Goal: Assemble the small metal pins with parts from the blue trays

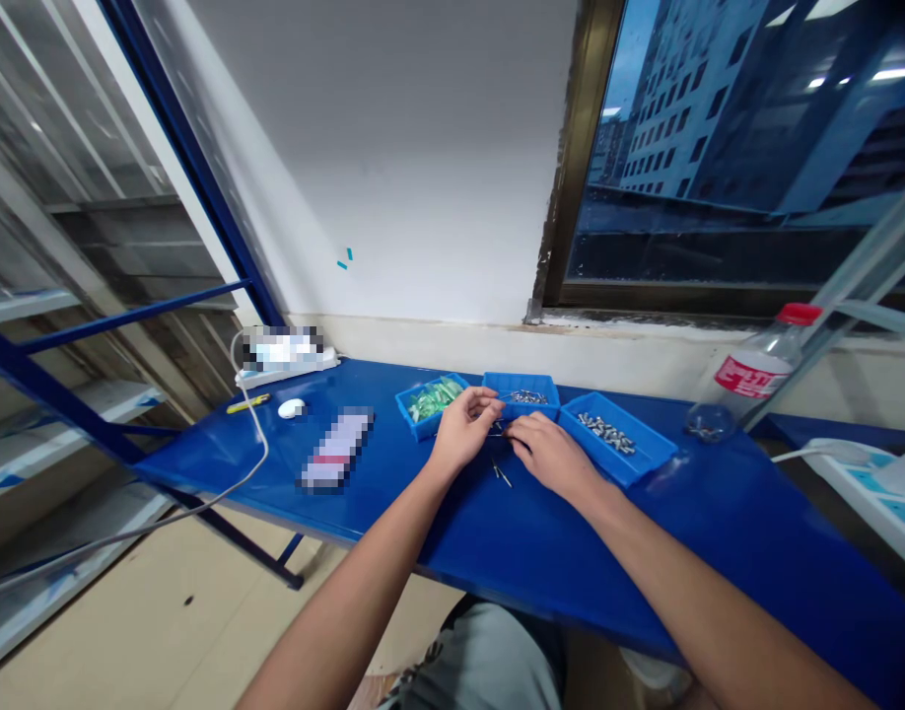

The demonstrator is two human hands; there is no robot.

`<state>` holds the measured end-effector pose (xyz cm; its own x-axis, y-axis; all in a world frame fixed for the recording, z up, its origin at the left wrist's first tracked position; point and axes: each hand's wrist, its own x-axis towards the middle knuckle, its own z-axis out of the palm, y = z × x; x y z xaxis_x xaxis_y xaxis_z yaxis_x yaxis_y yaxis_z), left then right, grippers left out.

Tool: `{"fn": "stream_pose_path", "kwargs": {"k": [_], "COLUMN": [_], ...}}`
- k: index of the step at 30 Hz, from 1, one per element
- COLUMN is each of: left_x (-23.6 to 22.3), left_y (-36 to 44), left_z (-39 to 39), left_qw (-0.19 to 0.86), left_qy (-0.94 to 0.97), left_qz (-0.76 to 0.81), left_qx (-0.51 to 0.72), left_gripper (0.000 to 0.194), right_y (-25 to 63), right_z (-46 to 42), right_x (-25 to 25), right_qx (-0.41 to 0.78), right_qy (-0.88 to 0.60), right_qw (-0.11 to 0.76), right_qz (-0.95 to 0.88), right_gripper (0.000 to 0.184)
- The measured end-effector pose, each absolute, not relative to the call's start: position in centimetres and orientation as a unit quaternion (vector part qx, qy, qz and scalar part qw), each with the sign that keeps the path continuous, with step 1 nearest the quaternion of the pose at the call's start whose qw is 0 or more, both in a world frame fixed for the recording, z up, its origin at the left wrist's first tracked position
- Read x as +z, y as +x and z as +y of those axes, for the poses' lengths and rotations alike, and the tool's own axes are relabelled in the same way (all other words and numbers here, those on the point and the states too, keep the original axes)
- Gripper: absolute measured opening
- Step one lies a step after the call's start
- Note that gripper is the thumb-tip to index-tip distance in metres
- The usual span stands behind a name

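Note:
My left hand point(463, 426) is closed in a pinch in front of the middle blue bin point(489, 383). Close beside it, my right hand point(547, 450) also has its fingers drawn together. Small dark or metallic bits show between the fingertips, too small to name. Below them, a few thin metal pieces point(502, 474) lie on the blue table point(489, 537). Small metal parts point(527, 396) fill the middle bin. To the right, another blue bin point(656, 455) contains short metal fittings point(606, 433). On the left, a third blue bin point(425, 430) holds green packets point(434, 399).
A blurred-out phone-like object point(338, 449), a white round item point(291, 408) and a yellow cutter point(248, 403) lie left. A power strip point(290, 370) trails a cable point(256, 459). A red-capped bottle point(748, 380) tilts at the right, near another white power strip point(877, 493).

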<state>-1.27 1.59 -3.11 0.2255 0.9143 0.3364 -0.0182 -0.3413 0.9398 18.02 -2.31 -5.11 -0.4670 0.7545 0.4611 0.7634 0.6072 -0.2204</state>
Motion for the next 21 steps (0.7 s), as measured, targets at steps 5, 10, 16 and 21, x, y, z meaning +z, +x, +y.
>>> {"fn": "stream_pose_path", "kwargs": {"k": [5,10,16,21], "left_x": [-2.85,-2.74,-2.69,-2.83], "left_y": [-1.21,-1.28,-1.24,-1.28], "left_z": [1.32,1.24,1.21,1.3], "left_qw": [0.45,0.442,0.44,0.435], "left_qy": [0.64,0.647,0.654,0.661], "left_qz": [0.352,0.354,0.358,0.36], "left_qx": [0.513,0.511,0.501,0.494], "left_gripper": [0.027,0.026,0.027,0.027], "right_y": [18.27,18.27,18.38,18.32], "right_z": [-1.89,-1.91,-1.7,-1.69], "right_x": [-5.51,-5.39,-5.57,-5.41], "right_qx": [-0.016,-0.011,-0.023,-0.035], "right_qy": [-0.454,-0.46,-0.449,-0.453], "right_qw": [0.276,0.311,0.27,0.271], "right_qz": [-0.847,-0.831,-0.851,-0.849], "right_gripper": [0.024,0.022,0.025,0.032]}}
